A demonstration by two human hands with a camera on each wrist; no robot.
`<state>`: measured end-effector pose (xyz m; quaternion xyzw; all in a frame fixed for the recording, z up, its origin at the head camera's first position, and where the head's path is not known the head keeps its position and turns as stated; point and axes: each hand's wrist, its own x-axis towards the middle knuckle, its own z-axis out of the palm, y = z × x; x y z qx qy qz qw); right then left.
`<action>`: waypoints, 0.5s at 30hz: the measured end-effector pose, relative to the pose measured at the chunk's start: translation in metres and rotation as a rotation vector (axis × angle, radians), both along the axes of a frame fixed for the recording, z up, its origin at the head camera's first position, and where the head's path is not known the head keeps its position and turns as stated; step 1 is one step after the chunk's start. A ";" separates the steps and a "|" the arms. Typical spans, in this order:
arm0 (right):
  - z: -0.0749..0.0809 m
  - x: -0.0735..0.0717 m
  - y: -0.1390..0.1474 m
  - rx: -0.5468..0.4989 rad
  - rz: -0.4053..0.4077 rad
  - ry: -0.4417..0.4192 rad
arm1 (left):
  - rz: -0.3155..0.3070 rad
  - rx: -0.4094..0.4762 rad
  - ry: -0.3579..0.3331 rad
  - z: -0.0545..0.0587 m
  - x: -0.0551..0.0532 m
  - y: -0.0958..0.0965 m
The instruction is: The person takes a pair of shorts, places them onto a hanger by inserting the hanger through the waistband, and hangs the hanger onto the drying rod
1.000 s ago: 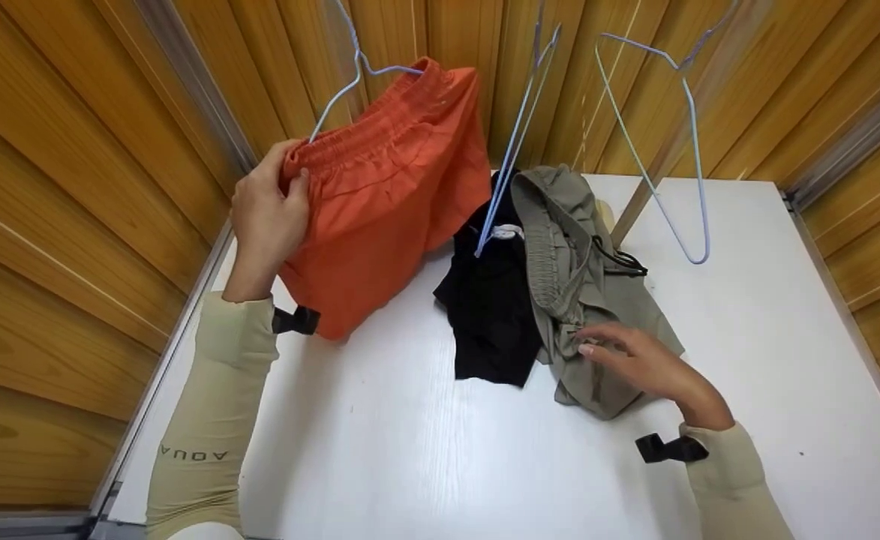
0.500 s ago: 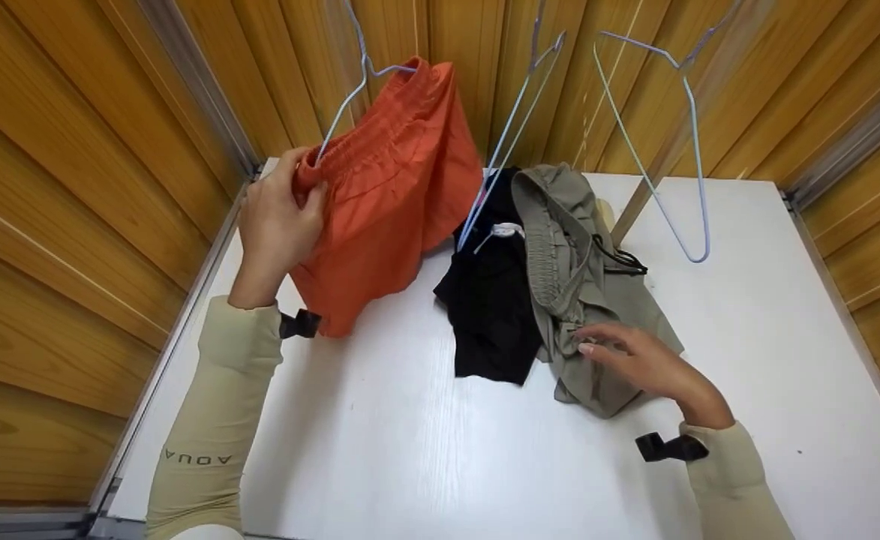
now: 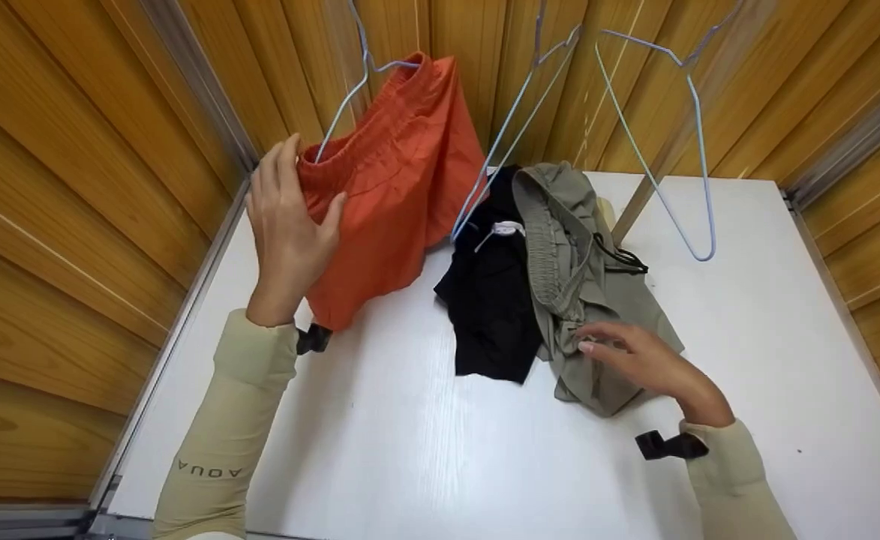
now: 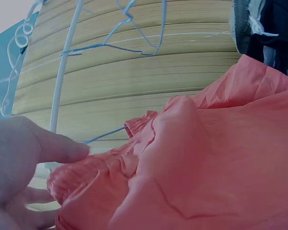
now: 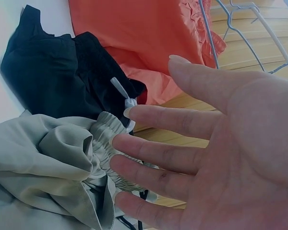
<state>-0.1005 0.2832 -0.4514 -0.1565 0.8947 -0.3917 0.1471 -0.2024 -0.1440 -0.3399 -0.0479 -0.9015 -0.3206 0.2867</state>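
Orange shorts (image 3: 379,195) with an elastic waistband hang from a blue wire hanger (image 3: 343,105) at the left. Beside the waistband's left end is my left hand (image 3: 286,214), fingers extended and thumb spread away. In the left wrist view the waistband (image 4: 69,182) lies between thumb and fingers, unpinched. My right hand (image 3: 646,364) hovers at the grey shorts (image 3: 552,247), its fingers loosely extended and holding nothing; the right wrist view shows the open palm (image 5: 249,143). Black shorts (image 3: 488,315) with a white drawstring lie partly under the grey ones.
A second wire hanger (image 3: 511,135) hangs turned sideways above the black shorts. Another hanger (image 3: 698,172) hangs bare at the right. Wood-look panels (image 3: 57,187) enclose the white tabletop (image 3: 409,450). A wooden post (image 3: 653,176) rises behind the grey shorts.
My left hand has let go of the orange waistband, its fingers straightening as it shifts slightly right. The middle hanger has swung and turned. My right hand has stayed in place.
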 end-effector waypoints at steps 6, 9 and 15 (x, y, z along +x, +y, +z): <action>0.002 0.000 -0.001 -0.003 0.004 0.003 | -0.085 0.089 0.254 -0.011 0.006 0.009; 0.002 0.000 -0.002 -0.005 0.004 0.000 | -0.150 0.123 0.306 -0.017 0.007 0.012; 0.001 0.000 -0.003 0.006 -0.003 0.003 | -0.200 0.144 0.429 -0.029 0.010 0.018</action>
